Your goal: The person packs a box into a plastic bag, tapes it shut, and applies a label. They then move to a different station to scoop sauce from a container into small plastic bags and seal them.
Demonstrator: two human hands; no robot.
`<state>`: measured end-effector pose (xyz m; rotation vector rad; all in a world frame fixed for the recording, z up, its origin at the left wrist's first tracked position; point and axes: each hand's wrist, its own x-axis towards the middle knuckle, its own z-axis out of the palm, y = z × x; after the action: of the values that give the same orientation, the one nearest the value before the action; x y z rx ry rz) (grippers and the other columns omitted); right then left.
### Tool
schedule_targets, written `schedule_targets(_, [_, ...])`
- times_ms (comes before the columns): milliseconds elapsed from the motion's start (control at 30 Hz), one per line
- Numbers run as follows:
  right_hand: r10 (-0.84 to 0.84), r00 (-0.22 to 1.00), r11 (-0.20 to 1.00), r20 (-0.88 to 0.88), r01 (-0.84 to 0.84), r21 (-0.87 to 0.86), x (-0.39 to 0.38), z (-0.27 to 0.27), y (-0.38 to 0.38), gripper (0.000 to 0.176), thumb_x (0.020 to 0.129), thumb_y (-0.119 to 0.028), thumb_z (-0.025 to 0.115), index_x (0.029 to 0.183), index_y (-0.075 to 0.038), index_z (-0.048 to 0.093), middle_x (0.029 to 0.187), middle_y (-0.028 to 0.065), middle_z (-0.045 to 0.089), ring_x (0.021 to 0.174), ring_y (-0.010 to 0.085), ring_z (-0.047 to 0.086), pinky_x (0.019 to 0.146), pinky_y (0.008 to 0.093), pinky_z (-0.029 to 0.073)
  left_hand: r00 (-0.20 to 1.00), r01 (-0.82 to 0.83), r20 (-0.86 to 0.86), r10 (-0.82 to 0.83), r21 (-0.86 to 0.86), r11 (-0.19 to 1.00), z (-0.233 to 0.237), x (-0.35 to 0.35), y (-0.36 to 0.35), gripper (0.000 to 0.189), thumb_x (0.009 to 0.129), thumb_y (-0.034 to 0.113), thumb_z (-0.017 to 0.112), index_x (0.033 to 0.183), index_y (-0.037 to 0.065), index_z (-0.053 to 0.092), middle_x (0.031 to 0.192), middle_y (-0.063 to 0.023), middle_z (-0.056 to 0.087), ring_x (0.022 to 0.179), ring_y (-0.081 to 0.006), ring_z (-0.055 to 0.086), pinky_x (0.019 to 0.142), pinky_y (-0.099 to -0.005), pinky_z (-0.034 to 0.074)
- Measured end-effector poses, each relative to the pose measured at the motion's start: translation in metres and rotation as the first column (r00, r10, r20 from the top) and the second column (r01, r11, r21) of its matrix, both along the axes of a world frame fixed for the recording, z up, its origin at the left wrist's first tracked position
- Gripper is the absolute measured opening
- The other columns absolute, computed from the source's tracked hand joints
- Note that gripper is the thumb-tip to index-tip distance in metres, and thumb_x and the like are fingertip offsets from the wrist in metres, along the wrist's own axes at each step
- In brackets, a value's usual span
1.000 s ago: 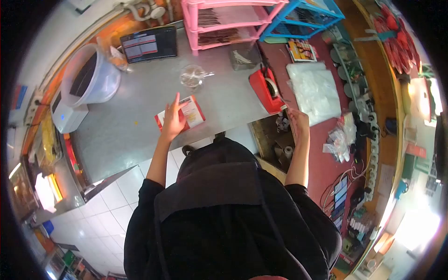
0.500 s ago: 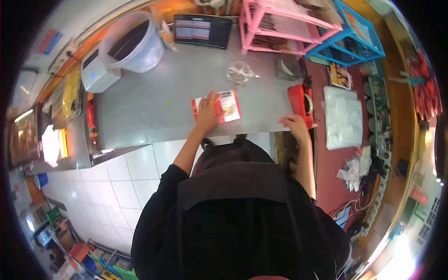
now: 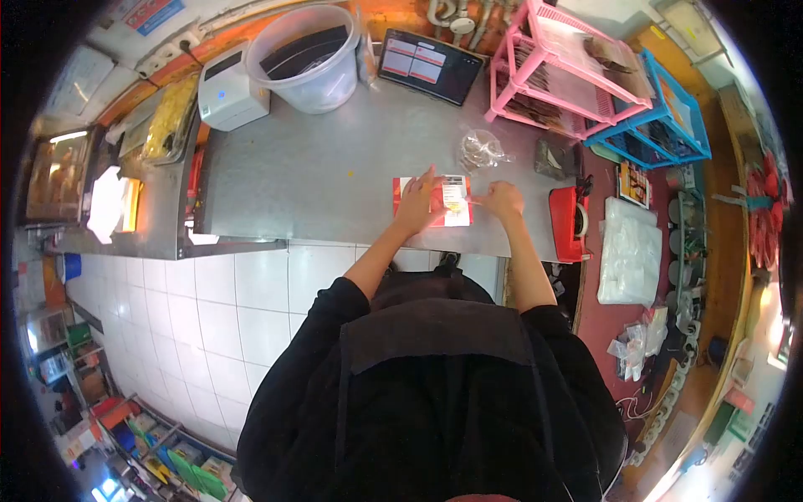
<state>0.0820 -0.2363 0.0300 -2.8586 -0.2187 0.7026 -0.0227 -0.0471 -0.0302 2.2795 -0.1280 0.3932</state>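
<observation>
A red-and-white packet (image 3: pixel 462 216) with a printed white label lies flat near the front edge of the metal table. My left hand (image 3: pixel 413 203) rests on its left part, fingers spread and pressing down. At the packet's right edge is my right hand (image 3: pixel 504 201), fingers curled in and thumb reaching onto the label side. Whatever those fingers may pinch is too small to see. Just behind the packet sits a clear plastic bag (image 3: pixel 483 151) with something round and brownish inside. To the right stands a red tape dispenser (image 3: pixel 565 226) with a roll in it.
The metal table (image 3: pixel 293 184) carries a white label printer (image 3: pixel 234 88), a translucent bucket (image 3: pixel 314 79) and a tablet-like screen (image 3: pixel 429 67). Pink tiered trays (image 3: pixel 552 71) and a blue rack (image 3: pixel 669 125) stand back right. Clear plastic bags (image 3: pixel 629 251) lie on the red surface.
My right hand has moved left from beside the tape dispenser to the packet's right edge. My left hand stays on the packet. The camera view has shifted, so the table appears further right.
</observation>
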Motion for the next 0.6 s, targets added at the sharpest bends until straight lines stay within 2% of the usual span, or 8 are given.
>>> schedule_targets(133, [-0.298, 0.953, 0.884, 0.055, 0.253, 0.393, -0.025, -0.088, -0.035, 0.048, 0.063, -0.055, 0.074, 0.067, -0.008, 0.067, 0.063, 0.0087, 0.063, 0.059, 0.0187, 0.059, 0.055, 0.0355, 0.046, 0.969, -0.241, 0.092, 0.229, 0.157, 0.958, 0.002, 0.005, -0.008, 0.034, 0.088, 0.022, 0.046, 0.114, 0.000, 0.048, 0.095, -0.0149, 0.060, 0.088, -0.0335, 0.058, 0.085, -0.0487, 0.039])
schedule_targets(200, [-0.392, 0.914, 0.761, -0.109, 0.388, 0.519, -0.048, -0.085, -0.028, 0.039, 0.074, -0.047, 0.068, 0.076, -0.008, 0.069, 0.070, 0.0090, 0.064, 0.066, 0.0160, 0.059, 0.059, 0.0357, 0.046, 0.975, -0.155, 0.177, 0.133, 0.118, 0.981, 0.004, 0.005, -0.006, 0.049, 0.087, 0.024, 0.050, 0.127, -0.001, 0.039, 0.110, -0.0187, 0.059, 0.101, -0.0334, 0.057, 0.089, -0.0421, 0.042])
schedule_targets(233, [-0.404, 0.907, 0.737, -0.117, 0.399, 0.545, -0.054, -0.091, -0.022, 0.041, 0.078, -0.049, 0.064, 0.080, -0.008, 0.068, 0.074, 0.0095, 0.064, 0.071, 0.0171, 0.060, 0.063, 0.0363, 0.046, 0.997, -0.077, -0.018, 0.076, -0.043, 0.996, -0.026, 0.007, 0.002, 0.066, 0.081, 0.037, 0.056, 0.136, 0.007, 0.035, 0.133, -0.0114, 0.047, 0.121, -0.0256, 0.045, 0.105, -0.0495, 0.018])
schedule_targets(267, [-0.404, 0.900, 0.670, -0.162, 0.412, 0.617, -0.069, -0.080, -0.016, 0.047, 0.081, -0.053, 0.057, 0.082, -0.008, 0.067, 0.075, 0.0110, 0.064, 0.073, 0.0201, 0.060, 0.066, 0.0377, 0.046, 0.997, -0.062, -0.062, 0.054, -0.145, 0.987, -0.009, 0.002, -0.001, 0.070, 0.079, 0.027, 0.061, 0.138, 0.004, 0.030, 0.132, -0.0140, 0.048, 0.121, -0.0274, 0.045, 0.105, -0.0463, 0.022])
schedule_targets(400, [-0.450, 0.891, 0.717, -0.057, 0.399, 0.571, -0.075, -0.101, -0.012, 0.044, 0.087, -0.048, 0.047, 0.094, -0.009, 0.066, 0.086, 0.0164, 0.065, 0.081, 0.0307, 0.063, 0.074, 0.0415, 0.047, 0.999, -0.040, -0.025, 0.037, -0.102, 0.994, -0.009, 0.005, -0.007, 0.073, 0.077, 0.010, 0.062, 0.138, -0.002, 0.025, 0.130, -0.0189, 0.046, 0.120, -0.0322, 0.044, 0.103, -0.0367, 0.030])
schedule_targets(467, [-0.092, 0.986, 0.963, -0.140, 0.124, 0.241, -0.061, -0.125, -0.027, 0.037, 0.085, -0.041, 0.049, 0.094, -0.010, 0.066, 0.087, 0.0143, 0.065, 0.088, 0.0327, 0.062, 0.082, 0.0413, 0.047, 0.998, -0.069, -0.008, 0.069, -0.088, 0.994, -0.011, 0.004, -0.010, 0.073, 0.077, 0.010, 0.062, 0.138, -0.002, 0.024, 0.132, -0.0195, 0.043, 0.120, -0.0321, 0.044, 0.102, -0.0371, 0.031])
schedule_targets(533, [0.055, 0.991, 0.935, 0.119, -0.093, 0.341, -0.056, -0.062, -0.076, 0.031, 0.082, -0.033, 0.051, 0.096, -0.010, 0.066, 0.088, 0.0127, 0.066, 0.088, 0.0337, 0.062, 0.084, 0.0397, 0.048, 0.994, -0.112, 0.014, 0.113, -0.065, 0.992, -0.006, 0.002, -0.015, 0.072, 0.078, 0.010, 0.062, 0.139, -0.001, 0.024, 0.134, -0.0201, 0.041, 0.119, -0.0321, 0.044, 0.102, -0.0376, 0.032])
schedule_targets(600, [-0.322, 0.940, 0.806, 0.115, 0.209, 0.553, -0.043, 0.015, -0.148, 0.020, 0.081, -0.024, 0.054, 0.089, -0.009, 0.065, 0.096, 0.0144, 0.064, 0.089, 0.0331, 0.061, 0.076, 0.0415, 0.048, 0.965, -0.262, -0.107, 0.240, -0.328, 0.908, 0.013, -0.007, -0.028, 0.071, 0.078, 0.010, 0.061, 0.139, -0.001, 0.025, 0.133, -0.0203, 0.039, 0.120, -0.0305, 0.043, 0.099, -0.0385, 0.035])
